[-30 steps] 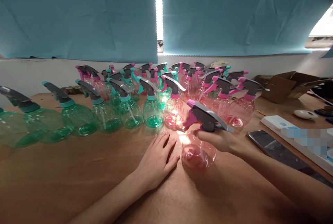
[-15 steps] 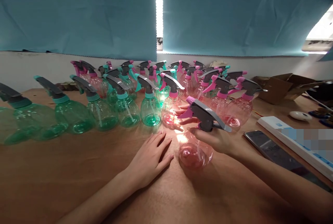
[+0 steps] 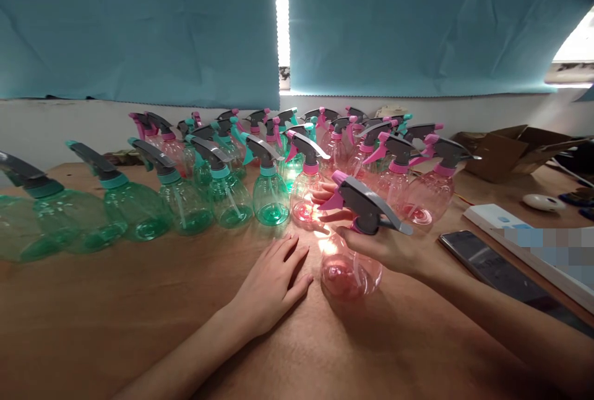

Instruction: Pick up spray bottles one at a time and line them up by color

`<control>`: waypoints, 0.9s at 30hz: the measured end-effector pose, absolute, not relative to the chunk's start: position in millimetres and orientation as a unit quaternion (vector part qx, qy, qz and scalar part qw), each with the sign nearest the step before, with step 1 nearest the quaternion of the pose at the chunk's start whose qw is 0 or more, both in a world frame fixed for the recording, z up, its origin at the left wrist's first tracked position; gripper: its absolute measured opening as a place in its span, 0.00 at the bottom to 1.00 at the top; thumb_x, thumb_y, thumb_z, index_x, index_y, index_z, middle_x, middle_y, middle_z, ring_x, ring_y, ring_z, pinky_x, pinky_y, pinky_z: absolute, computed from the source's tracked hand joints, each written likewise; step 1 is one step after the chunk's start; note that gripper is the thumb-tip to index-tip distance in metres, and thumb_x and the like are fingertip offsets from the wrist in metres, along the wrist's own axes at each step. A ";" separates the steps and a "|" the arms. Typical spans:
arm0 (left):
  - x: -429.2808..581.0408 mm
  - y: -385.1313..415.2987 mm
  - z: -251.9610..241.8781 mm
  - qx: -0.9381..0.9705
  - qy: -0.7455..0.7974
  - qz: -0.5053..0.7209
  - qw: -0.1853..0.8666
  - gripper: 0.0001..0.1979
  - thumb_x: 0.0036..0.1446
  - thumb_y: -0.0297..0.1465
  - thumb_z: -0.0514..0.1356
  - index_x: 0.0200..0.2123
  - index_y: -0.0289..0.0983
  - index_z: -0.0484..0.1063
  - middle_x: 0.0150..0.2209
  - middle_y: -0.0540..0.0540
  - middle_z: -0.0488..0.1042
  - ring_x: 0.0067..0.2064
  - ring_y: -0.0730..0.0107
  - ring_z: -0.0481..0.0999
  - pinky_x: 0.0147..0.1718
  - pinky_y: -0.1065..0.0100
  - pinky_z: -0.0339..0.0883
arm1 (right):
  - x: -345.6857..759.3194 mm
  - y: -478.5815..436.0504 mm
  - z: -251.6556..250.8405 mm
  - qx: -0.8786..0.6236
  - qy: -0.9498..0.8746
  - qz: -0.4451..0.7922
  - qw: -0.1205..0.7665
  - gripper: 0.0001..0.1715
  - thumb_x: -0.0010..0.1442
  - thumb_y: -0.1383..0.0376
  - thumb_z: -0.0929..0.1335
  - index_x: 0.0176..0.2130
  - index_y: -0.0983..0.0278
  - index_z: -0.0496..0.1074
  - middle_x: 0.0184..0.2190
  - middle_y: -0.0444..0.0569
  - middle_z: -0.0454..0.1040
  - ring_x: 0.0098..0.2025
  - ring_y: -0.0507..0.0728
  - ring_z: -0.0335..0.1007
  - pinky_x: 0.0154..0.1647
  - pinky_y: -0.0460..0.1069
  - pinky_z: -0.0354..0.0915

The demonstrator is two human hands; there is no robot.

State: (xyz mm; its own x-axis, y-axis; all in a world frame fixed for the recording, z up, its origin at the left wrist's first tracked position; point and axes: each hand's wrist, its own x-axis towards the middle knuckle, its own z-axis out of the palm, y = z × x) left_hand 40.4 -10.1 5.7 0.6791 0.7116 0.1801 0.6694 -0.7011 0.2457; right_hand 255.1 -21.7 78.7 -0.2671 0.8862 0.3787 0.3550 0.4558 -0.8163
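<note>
A clear pink spray bottle (image 3: 350,273) with a grey and pink trigger head stands upright on the wooden table in front of me. My right hand (image 3: 378,244) is around its neck, thumb on the near side and the other fingers stretched out behind the trigger. Just left of this bottle, my left hand (image 3: 276,282) lies flat on the tabletop, fingers spread and holding nothing. Beyond my hands stand another pink spray bottle (image 3: 305,199) and a green spray bottle (image 3: 271,202), the nearest of several.
Rows of green and pink spray bottles fill the back of the table (image 3: 139,313). To the right lie a phone (image 3: 482,264), a white power strip (image 3: 492,217) and a white mouse (image 3: 542,202). An open cardboard box (image 3: 501,152) stands behind them, below blue curtains (image 3: 139,28).
The view has shifted very slightly. Both hands and the pink spray bottle stay essentially in place.
</note>
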 end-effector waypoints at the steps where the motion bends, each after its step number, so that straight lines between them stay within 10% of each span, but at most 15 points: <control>1: 40.5 -10.1 5.7 0.913 0.377 0.134 0.080 0.20 0.66 0.38 0.51 0.58 0.38 0.63 0.62 0.39 0.61 0.63 0.54 0.59 0.60 0.51 0.54 | 254.2 -22.0 80.8 -0.418 -0.733 0.309 0.439 0.36 0.52 0.70 0.65 0.59 0.56 0.60 0.48 0.50 0.74 0.36 0.58 0.75 0.31 0.52 0.74; 27: 42.2 -10.8 10.0 0.911 0.378 0.133 0.093 0.20 0.66 0.39 0.51 0.58 0.39 0.63 0.61 0.40 0.62 0.62 0.52 0.59 0.58 0.50 0.56 | 261.5 -13.8 66.4 -0.425 -0.769 0.254 0.405 0.36 0.55 0.64 0.68 0.61 0.56 0.57 0.43 0.48 0.76 0.29 0.53 0.70 0.31 0.50 0.70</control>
State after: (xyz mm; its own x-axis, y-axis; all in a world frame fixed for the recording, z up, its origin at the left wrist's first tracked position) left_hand 42.2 -10.8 10.0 0.6784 0.7145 0.1710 0.6650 -0.6962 0.2705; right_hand 261.5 -13.8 66.4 -0.3100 0.8592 0.4069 0.4479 0.5096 -0.7347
